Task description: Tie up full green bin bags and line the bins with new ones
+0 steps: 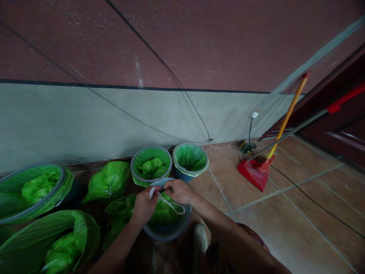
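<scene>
Above a grey-blue bin (168, 235), my left hand (145, 205) and my right hand (180, 191) meet with fingertips pinched. Both are closed on the white drawstring (174, 206) of a green bag (162, 214), whose loop hangs below my right hand. The bag sits gathered inside the bin. Something small and dark shows between the fingertips, too blurred to name. A small white piece (151, 192) stands by my left thumb; I cannot tell what it is. My fingers partly hide the bag's top.
Lined bins stand by the wall: one with a green bag inside (151, 149), another (191, 173) beside it, a larger one (64, 179) left. A tied green bag (110, 180) and an open bag (85, 224) lie left. A red dustpan (253, 173) and a cable (310, 205) are right.
</scene>
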The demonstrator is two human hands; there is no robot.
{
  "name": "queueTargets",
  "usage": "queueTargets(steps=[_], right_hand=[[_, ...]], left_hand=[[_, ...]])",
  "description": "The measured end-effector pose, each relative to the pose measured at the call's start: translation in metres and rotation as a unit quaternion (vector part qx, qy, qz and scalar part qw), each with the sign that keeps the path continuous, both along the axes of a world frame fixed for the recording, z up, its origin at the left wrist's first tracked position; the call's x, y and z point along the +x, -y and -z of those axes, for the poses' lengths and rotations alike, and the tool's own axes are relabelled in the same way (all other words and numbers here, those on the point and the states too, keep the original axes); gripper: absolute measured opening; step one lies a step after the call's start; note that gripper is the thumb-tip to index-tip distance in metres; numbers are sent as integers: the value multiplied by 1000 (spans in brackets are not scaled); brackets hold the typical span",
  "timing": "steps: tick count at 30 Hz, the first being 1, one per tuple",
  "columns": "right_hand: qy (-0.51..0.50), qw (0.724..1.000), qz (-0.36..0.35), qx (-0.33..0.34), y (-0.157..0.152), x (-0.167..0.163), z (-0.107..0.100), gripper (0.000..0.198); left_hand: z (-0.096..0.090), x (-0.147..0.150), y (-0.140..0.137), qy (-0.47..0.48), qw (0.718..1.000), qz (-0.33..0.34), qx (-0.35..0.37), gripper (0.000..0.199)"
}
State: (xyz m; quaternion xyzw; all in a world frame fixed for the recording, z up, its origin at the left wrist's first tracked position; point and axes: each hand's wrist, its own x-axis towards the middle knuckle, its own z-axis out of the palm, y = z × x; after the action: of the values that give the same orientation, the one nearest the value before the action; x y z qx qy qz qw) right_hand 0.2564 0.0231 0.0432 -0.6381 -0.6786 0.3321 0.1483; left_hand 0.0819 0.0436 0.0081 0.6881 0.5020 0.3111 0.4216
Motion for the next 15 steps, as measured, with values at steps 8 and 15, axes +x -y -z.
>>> queueTargets(steps=[8, 15], right_hand=[[-107, 992, -23, -65, 0, -13, 19, 22], [-213, 969, 51, -114, -1, -11, 44, 13]], left_hand=[[11, 4, 11, -2, 999, -16, 41, 34], [11, 4, 12, -38, 999, -28, 1, 37]])
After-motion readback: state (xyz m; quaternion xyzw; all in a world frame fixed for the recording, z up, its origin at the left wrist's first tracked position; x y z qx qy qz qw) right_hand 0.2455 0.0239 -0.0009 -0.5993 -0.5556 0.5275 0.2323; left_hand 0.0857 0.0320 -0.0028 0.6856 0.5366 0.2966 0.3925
